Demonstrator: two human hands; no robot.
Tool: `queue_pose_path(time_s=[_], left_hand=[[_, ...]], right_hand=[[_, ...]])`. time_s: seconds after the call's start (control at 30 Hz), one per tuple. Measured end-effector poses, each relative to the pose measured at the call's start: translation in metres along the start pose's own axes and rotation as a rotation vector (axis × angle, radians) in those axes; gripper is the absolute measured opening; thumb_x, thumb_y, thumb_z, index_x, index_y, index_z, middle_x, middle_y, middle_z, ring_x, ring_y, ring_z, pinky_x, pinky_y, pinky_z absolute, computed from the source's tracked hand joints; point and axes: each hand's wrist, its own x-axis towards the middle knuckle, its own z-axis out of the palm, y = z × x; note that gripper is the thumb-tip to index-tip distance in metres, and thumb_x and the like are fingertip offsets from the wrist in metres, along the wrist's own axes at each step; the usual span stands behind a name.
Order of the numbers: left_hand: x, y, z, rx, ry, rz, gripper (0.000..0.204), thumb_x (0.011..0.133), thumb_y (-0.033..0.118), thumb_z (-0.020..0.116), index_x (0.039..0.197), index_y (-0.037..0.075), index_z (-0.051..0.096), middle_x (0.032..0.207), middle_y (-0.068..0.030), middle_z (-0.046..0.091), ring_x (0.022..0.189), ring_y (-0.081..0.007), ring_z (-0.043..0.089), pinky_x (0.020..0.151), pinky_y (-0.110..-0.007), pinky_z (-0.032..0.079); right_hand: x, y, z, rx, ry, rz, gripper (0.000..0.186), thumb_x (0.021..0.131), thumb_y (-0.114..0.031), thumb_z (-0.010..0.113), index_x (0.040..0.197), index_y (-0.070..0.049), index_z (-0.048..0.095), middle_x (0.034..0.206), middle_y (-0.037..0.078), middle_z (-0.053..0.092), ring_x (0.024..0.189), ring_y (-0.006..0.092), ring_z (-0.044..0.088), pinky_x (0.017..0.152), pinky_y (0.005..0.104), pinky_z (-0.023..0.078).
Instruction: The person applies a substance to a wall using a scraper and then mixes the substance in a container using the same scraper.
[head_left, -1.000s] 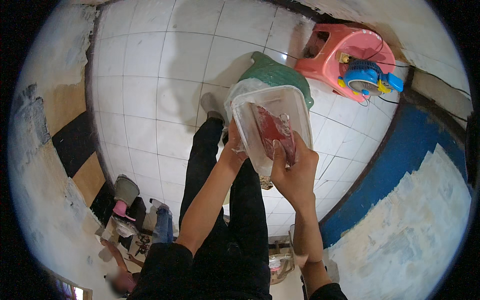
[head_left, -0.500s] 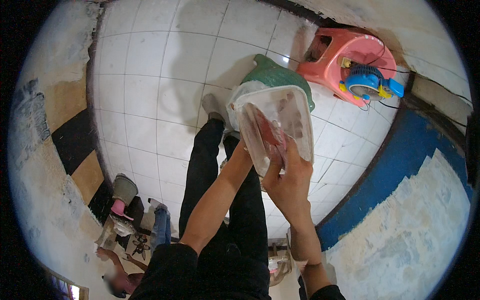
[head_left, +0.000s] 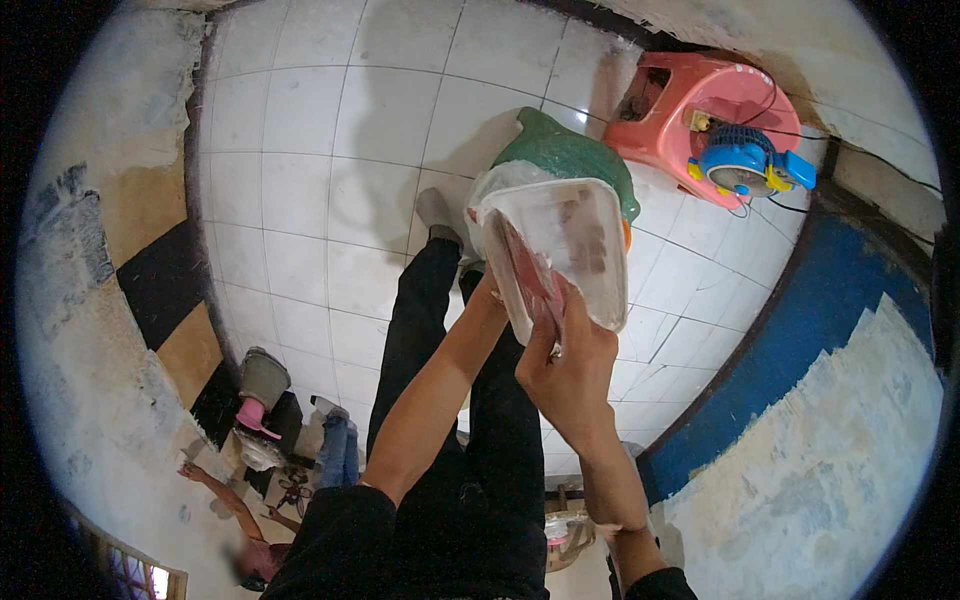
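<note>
A white rectangular plastic tub, smeared inside with whitish paste, is tilted in front of my legs. My left hand supports its left side from below; most of those fingers are hidden behind the tub. Inside it, my right hand pinches a flat reddish scraper coated with white paste. The scraper's blade lies along the tub's left inner wall, slanting toward the upper left.
Beyond the tub are a green sack and a pink plastic stool carrying a small blue fan with cables. Patchy walls flank the tiled floor. At lower left, another person reaches toward the wall near a grey bucket.
My right hand and the scraper have shifted slightly left, with the blade now closer against the tub's left wall. The whole view has moved a little.
</note>
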Motion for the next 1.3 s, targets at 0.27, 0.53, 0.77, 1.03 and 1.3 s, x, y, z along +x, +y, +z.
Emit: queue_pose_path(time_s=[0.27, 0.53, 0.77, 1.03, 1.3], left_hand=[[0.008, 0.003, 0.001, 0.006, -0.015, -0.043, 0.082, 0.086, 0.073, 0.034, 0.138, 0.009, 0.041, 0.134, -0.0123, 0.049, 0.119, -0.0257, 0.05, 0.103, -0.042, 0.042], [0.012, 0.001, 0.003, 0.001, -0.014, -0.066, 0.084, 0.085, 0.074, 0.034, 0.138, 0.01, 0.041, 0.134, -0.012, 0.049, 0.119, -0.0255, 0.05, 0.103, -0.041, 0.041], [0.011, -0.008, 0.002, -0.013, -0.012, -0.103, 0.085, 0.085, 0.075, 0.034, 0.138, 0.01, 0.041, 0.134, -0.0117, 0.049, 0.12, -0.0253, 0.05, 0.103, -0.041, 0.041], [0.014, -0.007, 0.002, -0.016, -0.006, -0.093, 0.086, 0.084, 0.076, 0.034, 0.138, 0.01, 0.041, 0.135, -0.0114, 0.049, 0.12, -0.0252, 0.049, 0.104, -0.04, 0.041], [0.014, 0.006, -0.004, -0.009, 0.007, -0.075, 0.087, 0.083, 0.077, 0.034, 0.138, 0.01, 0.041, 0.135, -0.0111, 0.048, 0.12, -0.025, 0.049, 0.104, -0.04, 0.04]], right_hand=[[0.006, 0.001, -0.007, -0.044, 0.155, 0.037, 0.031, 0.082, 0.002, 0.054, 0.113, 0.001, 0.058, 0.09, 0.024, 0.067, 0.078, 0.0392, 0.067, 0.066, 0.0424, 0.053], [0.003, -0.002, -0.006, -0.03, 0.176, 0.085, 0.03, 0.083, 0.003, 0.056, 0.112, 0.001, 0.059, 0.084, 0.024, 0.065, 0.069, 0.0359, 0.067, 0.06, 0.0383, 0.051], [0.011, -0.001, -0.01, -0.061, 0.196, 0.094, 0.019, 0.084, 0.004, 0.057, 0.103, 0.008, 0.058, 0.078, 0.022, 0.067, 0.066, 0.0282, 0.069, 0.056, 0.0314, 0.051], [0.011, 0.006, -0.006, 0.027, 0.236, 0.136, 0.025, 0.085, 0.005, 0.057, 0.109, 0.011, 0.057, 0.086, 0.021, 0.068, 0.075, 0.0191, 0.068, 0.064, 0.0291, 0.052], [0.003, -0.004, -0.006, 0.19, 0.23, 0.207, 0.025, 0.084, 0.006, 0.058, 0.109, 0.01, 0.058, 0.087, 0.02, 0.068, 0.076, 0.0168, 0.066, 0.067, 0.028, 0.051]])
